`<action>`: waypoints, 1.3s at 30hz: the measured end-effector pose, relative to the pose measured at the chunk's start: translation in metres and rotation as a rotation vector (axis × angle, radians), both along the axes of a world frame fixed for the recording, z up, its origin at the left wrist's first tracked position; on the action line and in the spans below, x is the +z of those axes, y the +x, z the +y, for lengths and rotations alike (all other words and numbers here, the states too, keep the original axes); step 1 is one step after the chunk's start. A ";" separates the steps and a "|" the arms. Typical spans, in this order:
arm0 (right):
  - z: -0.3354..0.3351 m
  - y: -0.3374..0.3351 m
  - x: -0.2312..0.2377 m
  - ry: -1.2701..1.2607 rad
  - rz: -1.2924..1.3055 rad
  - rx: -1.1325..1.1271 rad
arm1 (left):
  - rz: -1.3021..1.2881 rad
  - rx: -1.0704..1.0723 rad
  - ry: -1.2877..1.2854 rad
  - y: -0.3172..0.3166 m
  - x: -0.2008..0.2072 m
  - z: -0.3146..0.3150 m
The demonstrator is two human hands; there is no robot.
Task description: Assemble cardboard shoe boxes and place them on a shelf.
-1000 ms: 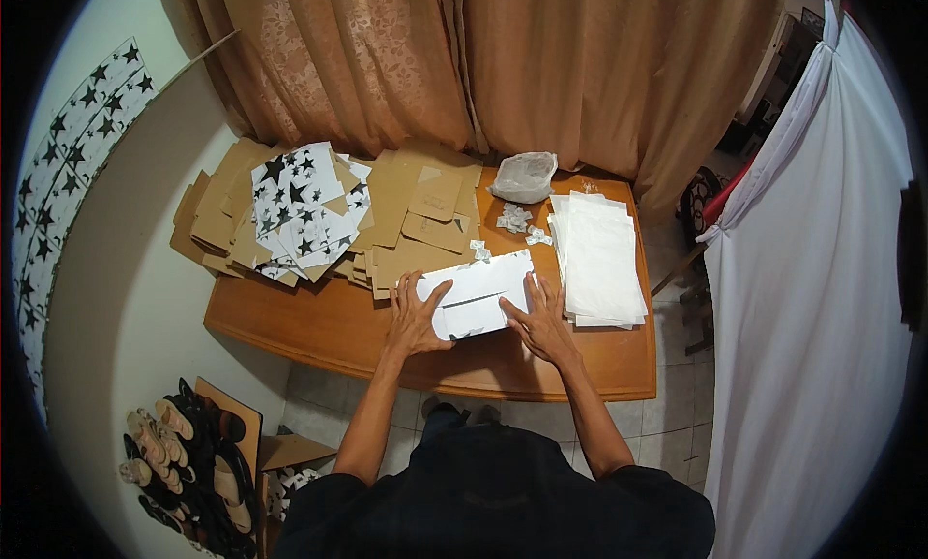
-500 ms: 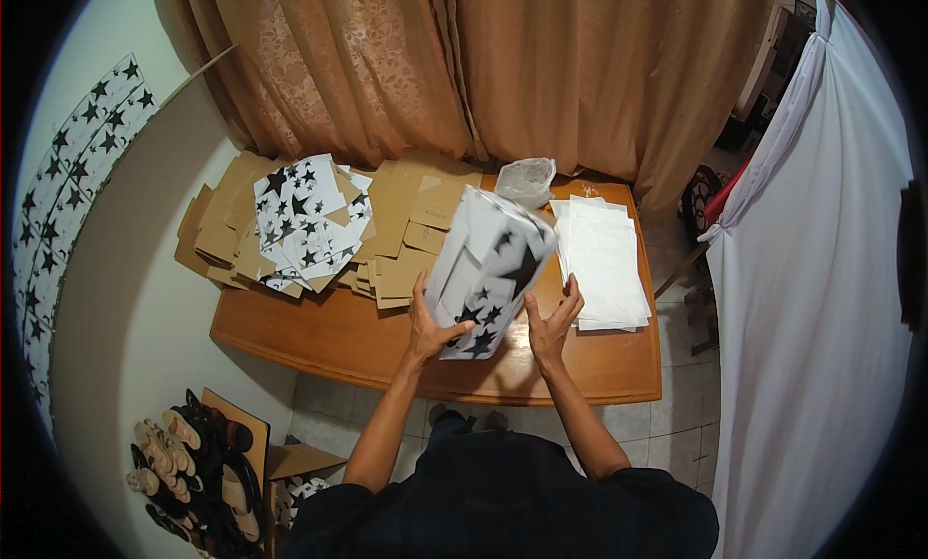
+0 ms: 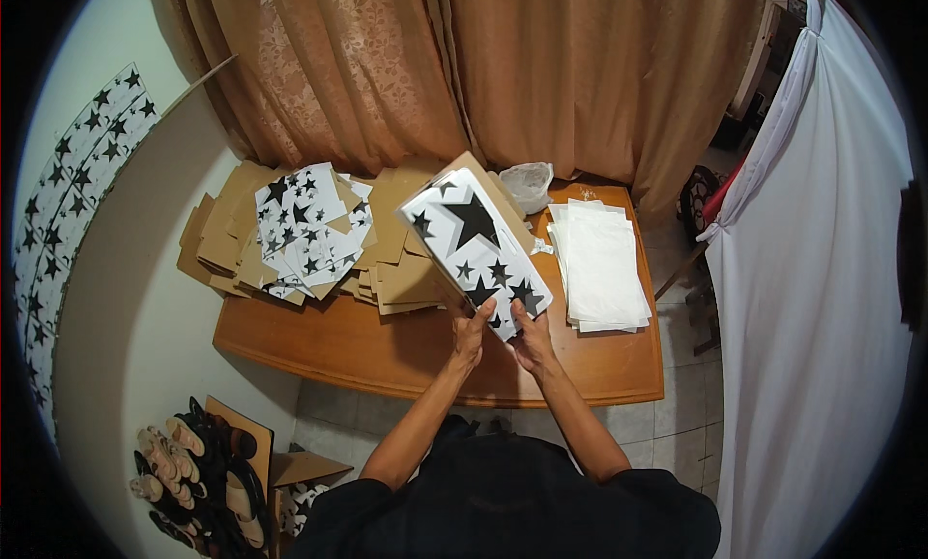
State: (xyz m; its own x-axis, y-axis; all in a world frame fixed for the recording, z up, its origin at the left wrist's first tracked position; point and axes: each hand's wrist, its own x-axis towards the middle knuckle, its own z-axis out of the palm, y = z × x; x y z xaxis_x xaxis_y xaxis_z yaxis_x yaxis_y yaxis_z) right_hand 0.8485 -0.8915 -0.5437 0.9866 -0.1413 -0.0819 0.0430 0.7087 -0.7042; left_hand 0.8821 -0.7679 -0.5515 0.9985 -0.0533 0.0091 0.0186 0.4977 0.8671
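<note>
Centrally, left hand (image 3: 470, 338) and right hand (image 3: 533, 343) pinch a tilted white, black-starred packet (image 3: 486, 254) above a wooden table (image 3: 333, 344); brown curtains (image 3: 599, 85) behind.

Your frame's moderately bright, warm indoor light. Fisheye bows the wooden table (image 3: 338, 351) and blacks out your corners. Shadow darkens the left wall (image 3: 174, 269) beside it; your black shirt (image 3: 512, 501) swallows detail; star-print packet (image 3: 483, 245) reads fairly sharp.

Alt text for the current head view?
Left hand and right hand grip a white rectangular panel with black stars above a brown wooden table; brown cardboard pieces and white star-printed paper lie left, white paper sheets right.
</note>
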 end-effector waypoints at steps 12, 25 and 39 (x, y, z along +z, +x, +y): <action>-0.062 0.015 0.007 -0.188 -0.088 -0.002 | -0.242 0.183 0.110 0.031 0.105 0.116; -0.086 0.001 0.024 -0.522 -0.072 0.032 | -0.089 -0.057 0.573 0.037 0.089 0.133; -0.098 -0.055 -0.092 -1.186 -0.228 0.007 | -0.090 -0.117 0.463 -0.043 -0.067 0.131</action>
State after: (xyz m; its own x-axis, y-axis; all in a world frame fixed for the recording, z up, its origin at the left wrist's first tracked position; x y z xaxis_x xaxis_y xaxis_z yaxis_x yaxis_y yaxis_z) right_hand 0.7936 -0.9895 -0.6355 0.9626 -0.0050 0.2709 0.2496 -0.3726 -0.8938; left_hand 0.8394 -0.6374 -0.6184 0.9820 -0.1836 0.0441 -0.0339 0.0581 0.9977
